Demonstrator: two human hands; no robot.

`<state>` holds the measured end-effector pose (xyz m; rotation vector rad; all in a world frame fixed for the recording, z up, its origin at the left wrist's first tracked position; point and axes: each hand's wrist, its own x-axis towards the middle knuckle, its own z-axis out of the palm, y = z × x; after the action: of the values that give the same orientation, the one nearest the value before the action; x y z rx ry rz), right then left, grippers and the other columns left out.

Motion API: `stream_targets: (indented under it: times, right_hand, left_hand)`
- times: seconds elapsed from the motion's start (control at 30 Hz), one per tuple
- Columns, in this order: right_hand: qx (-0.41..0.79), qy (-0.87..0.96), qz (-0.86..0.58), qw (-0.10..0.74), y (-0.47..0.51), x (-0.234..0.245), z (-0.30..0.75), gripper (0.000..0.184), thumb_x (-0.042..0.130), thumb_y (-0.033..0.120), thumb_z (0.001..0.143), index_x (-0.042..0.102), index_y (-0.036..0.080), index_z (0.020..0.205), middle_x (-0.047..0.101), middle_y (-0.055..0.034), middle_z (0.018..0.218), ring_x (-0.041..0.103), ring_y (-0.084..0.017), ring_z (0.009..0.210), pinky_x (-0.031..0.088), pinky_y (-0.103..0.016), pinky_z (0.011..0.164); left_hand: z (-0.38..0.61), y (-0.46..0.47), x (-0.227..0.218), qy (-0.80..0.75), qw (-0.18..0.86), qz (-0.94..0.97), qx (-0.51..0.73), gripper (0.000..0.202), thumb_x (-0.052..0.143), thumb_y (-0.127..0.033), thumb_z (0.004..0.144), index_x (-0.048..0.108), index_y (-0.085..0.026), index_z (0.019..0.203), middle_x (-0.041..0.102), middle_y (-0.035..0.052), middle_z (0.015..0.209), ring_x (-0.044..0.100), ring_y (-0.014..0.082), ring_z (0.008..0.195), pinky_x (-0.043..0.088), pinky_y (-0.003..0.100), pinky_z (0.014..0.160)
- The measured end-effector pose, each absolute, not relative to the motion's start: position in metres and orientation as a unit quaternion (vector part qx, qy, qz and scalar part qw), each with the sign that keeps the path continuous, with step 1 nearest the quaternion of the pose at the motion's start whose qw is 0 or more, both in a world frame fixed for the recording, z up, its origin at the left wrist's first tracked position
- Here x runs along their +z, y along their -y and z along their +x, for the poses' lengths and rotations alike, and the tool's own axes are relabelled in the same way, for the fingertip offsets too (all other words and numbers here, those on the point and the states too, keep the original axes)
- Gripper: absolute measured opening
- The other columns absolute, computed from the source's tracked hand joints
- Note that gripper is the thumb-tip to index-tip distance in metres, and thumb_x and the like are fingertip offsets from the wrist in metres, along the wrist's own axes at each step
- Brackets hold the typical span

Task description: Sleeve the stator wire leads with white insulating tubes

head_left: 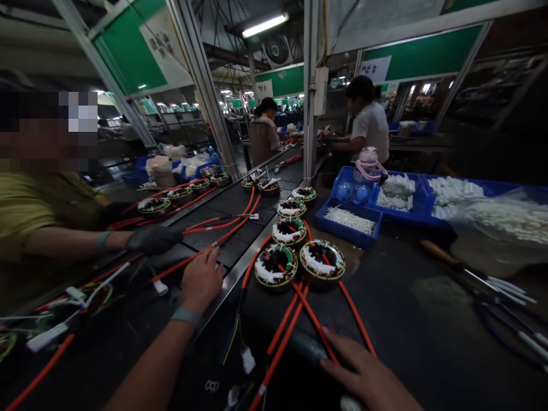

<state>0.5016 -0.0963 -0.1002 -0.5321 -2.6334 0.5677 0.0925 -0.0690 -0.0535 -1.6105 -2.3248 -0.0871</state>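
My left hand (202, 281) reaches over the conveyor line, thumb apart from its fingers. Its fingertips are at a long orange-sleeved cable (190, 261); I see no firm grip. Low in the view, my right hand (363, 368) has thumb and forefinger spread around an orange-sleeved lead (317, 326), not closed on it. Ahead of it, a ring-shaped motor stator (322, 261) with white sleeving on top lies beside another stator (275, 265). Several more stand behind them. A white connector (247, 361) on thin wires lies between my arms.
Left, a co-worker's gloved hand (156, 240) reaches over the conveyor (233, 242). A blue tray (363, 237) of thin white sticks and blue bins (422, 197) of white tubes stand right. A wooden-handled tool (440, 251) and a plastic bag (505, 222) lie farther right.
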Motion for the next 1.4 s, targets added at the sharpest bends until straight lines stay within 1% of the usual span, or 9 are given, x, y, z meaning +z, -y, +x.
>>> stream_targets:
  times: [0.13, 0.37, 0.47, 0.57, 0.83, 0.97, 1.13, 1.27, 1.4]
  right_hand:
    - [0.279, 0.902, -0.227, 0.238, 0.078, -0.09, 0.532, 0.051, 0.046, 0.02, 0.086, 0.042, 0.033, 0.135, 0.026, -0.0034, 0.149, 0.038, -0.023, 0.129, 0.044, -0.032, 0.097]
    - [-0.056, 0.818, -0.498, 0.282, -0.005, -0.091, 0.581, 0.06, 0.045, 0.02, 0.079, 0.038, 0.019, 0.138, 0.018, -0.0108, 0.152, 0.026, -0.037, 0.134, 0.03, -0.059, 0.103]
    - [-0.085, 0.832, -0.478, 0.269, 0.002, -0.112, 0.583, 0.057, 0.045, 0.022, 0.081, 0.038, 0.016, 0.137, 0.023, -0.0135, 0.149, 0.032, -0.034, 0.132, 0.035, -0.053, 0.102]
    - [-0.07, 0.846, -0.46, 0.261, 0.024, -0.134, 0.582, 0.055, 0.043, 0.018, 0.079, 0.042, 0.017, 0.134, 0.03, -0.0135, 0.146, 0.039, -0.033, 0.127, 0.042, -0.051, 0.097]
    - [-0.011, 0.844, -0.404, 0.353, 0.05, -0.106, 0.555, 0.052, 0.04, 0.01, 0.074, 0.051, 0.021, 0.123, 0.05, -0.0093, 0.133, 0.048, -0.025, 0.121, 0.047, -0.044, 0.095]
    - [0.064, 0.885, -0.315, 0.335, 0.068, -0.075, 0.516, 0.054, 0.041, 0.007, 0.071, 0.056, 0.023, 0.12, 0.057, -0.0065, 0.127, 0.055, -0.019, 0.115, 0.05, -0.033, 0.092]
    - [0.114, 0.904, -0.299, 0.283, 0.081, -0.076, 0.508, 0.056, 0.043, 0.007, 0.066, 0.062, 0.024, 0.116, 0.06, -0.005, 0.124, 0.059, -0.019, 0.11, 0.051, -0.029, 0.09]
    - [0.192, 0.885, -0.354, 0.234, 0.084, -0.095, 0.524, 0.054, 0.045, 0.009, 0.065, 0.065, 0.025, 0.112, 0.06, -0.0037, 0.123, 0.059, -0.02, 0.109, 0.05, -0.029, 0.091]
    - [0.347, 0.831, -0.371, 0.228, 0.09, -0.097, 0.519, 0.048, 0.051, 0.016, 0.067, 0.066, 0.024, 0.112, 0.059, -0.006, 0.125, 0.054, -0.024, 0.116, 0.044, -0.035, 0.098]
  left_hand:
    - [0.06, 0.085, -0.048, 0.845, 0.114, -0.523, 0.02, 0.036, 0.041, -0.026, 0.082, 0.06, -0.009, 0.107, 0.063, 0.0187, 0.105, 0.06, 0.034, 0.096, 0.044, 0.044, 0.081]
    - [0.04, 0.102, -0.039, 0.859, 0.124, -0.497, 0.007, 0.048, 0.037, -0.026, 0.084, 0.044, -0.013, 0.129, 0.052, 0.0183, 0.128, 0.049, 0.0316, 0.117, 0.039, 0.042, 0.092]
    - [0.029, 0.1, -0.031, 0.879, 0.073, -0.471, 0.004, 0.04, 0.046, -0.028, 0.077, 0.061, -0.01, 0.109, 0.064, 0.0208, 0.106, 0.06, 0.0353, 0.1, 0.045, 0.043, 0.081]
    - [0.018, 0.103, -0.016, 0.882, 0.01, -0.471, -0.023, 0.034, 0.043, -0.037, 0.078, 0.068, -0.014, 0.086, 0.07, 0.0137, 0.08, 0.066, 0.0293, 0.075, 0.048, 0.034, 0.064]
    - [0.061, 0.135, 0.025, 0.789, 0.03, -0.577, -0.211, 0.052, 0.031, -0.057, 0.083, 0.064, -0.02, 0.097, 0.071, 0.0028, 0.094, 0.064, 0.0202, 0.088, 0.048, 0.024, 0.075]
    - [0.067, 0.139, 0.019, 0.779, 0.113, -0.586, -0.193, 0.039, 0.039, -0.048, 0.084, 0.064, -0.021, 0.099, 0.069, 0.0052, 0.097, 0.064, 0.0211, 0.088, 0.047, 0.028, 0.078]
    - [0.018, 0.149, 0.045, 0.867, 0.138, -0.467, -0.103, 0.029, 0.045, -0.035, 0.083, 0.065, -0.015, 0.076, 0.066, 0.0089, 0.068, 0.062, 0.0226, 0.062, 0.043, 0.029, 0.055]
    - [0.016, 0.156, 0.105, 0.87, 0.247, -0.398, -0.153, 0.046, 0.025, -0.035, 0.092, 0.059, -0.009, 0.106, 0.063, 0.0175, 0.095, 0.06, 0.0278, 0.087, 0.044, 0.037, 0.07]
    - [0.097, 0.161, 0.132, 0.789, 0.279, -0.501, -0.218, 0.041, 0.037, -0.039, 0.089, 0.057, -0.015, 0.116, 0.06, 0.0128, 0.108, 0.053, 0.0271, 0.105, 0.039, 0.042, 0.092]
